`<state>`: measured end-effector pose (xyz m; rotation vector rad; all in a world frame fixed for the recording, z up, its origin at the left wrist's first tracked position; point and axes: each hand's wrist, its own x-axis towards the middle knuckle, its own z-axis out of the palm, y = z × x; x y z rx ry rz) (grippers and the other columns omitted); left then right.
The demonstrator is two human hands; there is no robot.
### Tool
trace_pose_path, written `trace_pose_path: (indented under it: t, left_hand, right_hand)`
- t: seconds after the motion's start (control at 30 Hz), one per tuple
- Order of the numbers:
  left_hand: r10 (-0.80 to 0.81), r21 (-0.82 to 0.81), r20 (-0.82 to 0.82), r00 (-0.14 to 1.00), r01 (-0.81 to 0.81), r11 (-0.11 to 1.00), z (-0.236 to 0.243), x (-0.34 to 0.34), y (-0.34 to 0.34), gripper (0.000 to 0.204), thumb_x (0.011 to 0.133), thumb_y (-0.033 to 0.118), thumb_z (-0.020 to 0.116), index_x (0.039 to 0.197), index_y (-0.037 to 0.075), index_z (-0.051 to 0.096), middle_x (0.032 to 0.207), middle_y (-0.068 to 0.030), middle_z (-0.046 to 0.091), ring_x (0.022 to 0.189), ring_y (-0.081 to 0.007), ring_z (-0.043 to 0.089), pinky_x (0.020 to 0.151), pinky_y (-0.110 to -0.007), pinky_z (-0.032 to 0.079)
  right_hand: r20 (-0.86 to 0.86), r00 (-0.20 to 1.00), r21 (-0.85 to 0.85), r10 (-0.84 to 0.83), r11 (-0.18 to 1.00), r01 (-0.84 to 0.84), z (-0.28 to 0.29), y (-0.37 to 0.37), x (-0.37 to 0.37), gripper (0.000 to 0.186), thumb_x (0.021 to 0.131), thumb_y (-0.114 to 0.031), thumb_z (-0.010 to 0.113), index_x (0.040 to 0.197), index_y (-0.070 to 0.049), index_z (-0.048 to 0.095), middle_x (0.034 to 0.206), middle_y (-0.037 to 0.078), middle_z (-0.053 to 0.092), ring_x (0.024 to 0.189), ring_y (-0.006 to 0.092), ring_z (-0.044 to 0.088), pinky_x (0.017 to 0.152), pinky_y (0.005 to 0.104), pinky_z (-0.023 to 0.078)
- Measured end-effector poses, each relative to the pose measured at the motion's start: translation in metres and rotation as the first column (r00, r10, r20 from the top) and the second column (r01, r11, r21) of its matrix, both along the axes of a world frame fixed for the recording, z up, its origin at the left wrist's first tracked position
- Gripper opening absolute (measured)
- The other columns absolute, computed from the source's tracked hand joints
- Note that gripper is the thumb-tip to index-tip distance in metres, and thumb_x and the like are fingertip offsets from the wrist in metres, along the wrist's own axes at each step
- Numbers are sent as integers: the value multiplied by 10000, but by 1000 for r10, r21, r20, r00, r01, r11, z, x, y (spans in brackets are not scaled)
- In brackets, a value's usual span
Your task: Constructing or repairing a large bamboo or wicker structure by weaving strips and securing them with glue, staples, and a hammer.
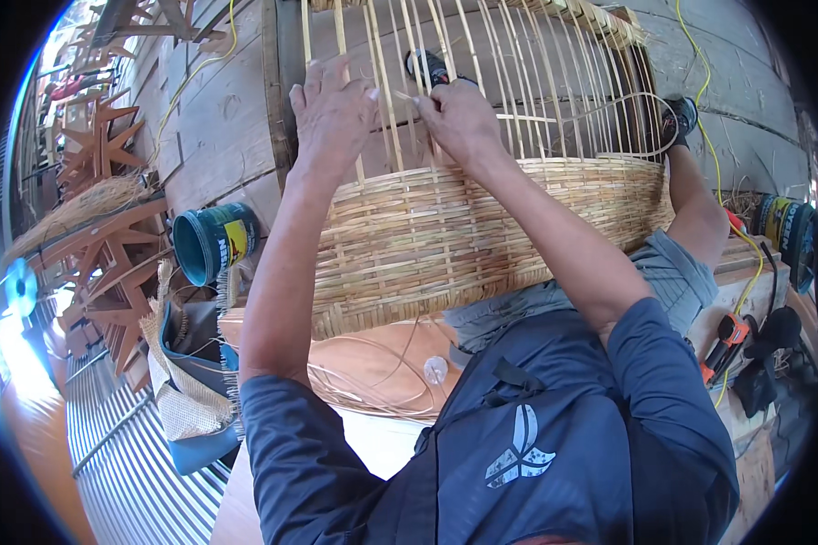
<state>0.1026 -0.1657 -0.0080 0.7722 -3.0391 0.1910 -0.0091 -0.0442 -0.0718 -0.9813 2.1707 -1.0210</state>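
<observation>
A woven rattan panel (pixel 427 245) lies across my lap, its lower part closely woven. Bare upright stakes (pixel 518 77) run from it to a wrapped rail at the far side. My left hand (pixel 330 118) rests over the stakes on the left, fingers stretched and apart. To its right, my right hand (pixel 461 123) pinches a thin cane strip between thumb and fingers. A short end of the strip pokes out left of the thumb. From the hand's other side, a length of cane strip (pixel 600 102) curves over the stakes to the right in a wide loop.
A green bucket (pixel 202 247) lies tipped at the left, near brown star-shaped wooden pieces (pixel 109 150). Coiled cane strips (pixel 373 386) lie beside me. An orange and black power tool (pixel 727 343) sits at the right. Yellow cords (pixel 707 68) cross the plank floor.
</observation>
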Motion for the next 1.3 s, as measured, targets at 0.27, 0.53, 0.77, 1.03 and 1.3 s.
trace_pose_path:
  t: [0.27, 0.53, 0.77, 1.03, 1.3]
  left_hand:
    - [-12, 19, -2, 1000, 12, 1000, -4, 2, 9, 296, 882, 309, 488, 953, 88, 671, 1271, -59, 443, 1245, -298, 341, 1020, -564, 211]
    - [-108, -43, -142, 984, 103, 994, 51, 50, -18, 226, 874, 293, 521, 899, 98, 633, 1181, -35, 477, 1151, -243, 406, 987, -444, 251]
    - [17, -142, -109, 994, -32, 989, 7, 68, -48, 266, 859, 259, 526, 1087, 161, 622, 1399, -86, 351, 1319, -324, 275, 1043, -527, 227]
    - [-4, 200, -31, 1000, 10, 980, 25, 71, -53, 248, 840, 253, 552, 1019, 125, 666, 1384, -78, 395, 1317, -360, 270, 1073, -455, 233]
    - [237, -78, -166, 957, -252, 964, 88, 138, -32, 234, 842, 180, 605, 1018, 31, 643, 1314, -122, 458, 1123, -253, 510, 907, -328, 432]
  right_hand:
    - [-146, 989, -283, -39, 959, -4, -23, -4, 14, 310, 840, -351, 580, 808, -54, 661, 790, 140, 581, 776, 310, 554, 700, 409, 448]
    - [-160, 971, -471, 180, 850, -235, 13, -38, 35, 304, 907, -278, 491, 791, -16, 591, 651, 132, 572, 580, 292, 497, 570, 392, 393]
    - [-230, 964, -173, 131, 970, -173, 20, -56, 41, 312, 870, -342, 505, 804, -73, 649, 719, 137, 626, 718, 325, 609, 652, 409, 483]
    - [-219, 929, -152, 300, 930, -336, 22, -49, 34, 309, 871, -354, 535, 832, -62, 631, 809, 144, 621, 798, 320, 598, 698, 418, 466]
    - [-70, 993, -346, 91, 932, -110, -5, 39, -43, 192, 880, -194, 536, 997, -75, 630, 944, 75, 637, 867, 247, 602, 771, 323, 480]
